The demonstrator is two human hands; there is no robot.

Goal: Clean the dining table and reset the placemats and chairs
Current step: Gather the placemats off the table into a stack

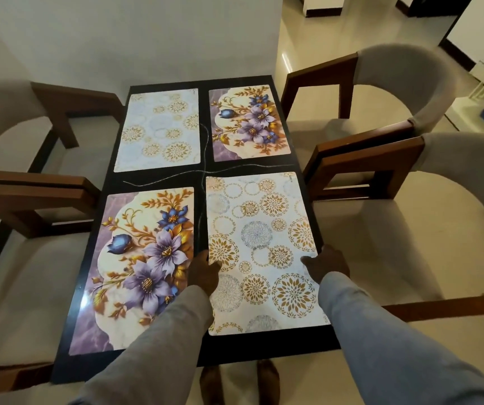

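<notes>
A black dining table (109, 182) carries four placemats. The near right one is a white placemat with gold circles (259, 229). My left hand (205, 271) rests on its left edge and my right hand (327, 263) on its right edge, fingers pressed flat on the mat. To its left lies a purple floral placemat (144, 258). At the far end lie another gold-circle placemat (160, 128) and another floral placemat (251, 122). All four mats lie flat and about parallel.
Two padded wooden chairs stand on the left (30, 206) and two on the right (410, 159), pulled a little away from the table. A white wall is behind the far end. Tiled floor opens at the back right. My feet show under the near edge.
</notes>
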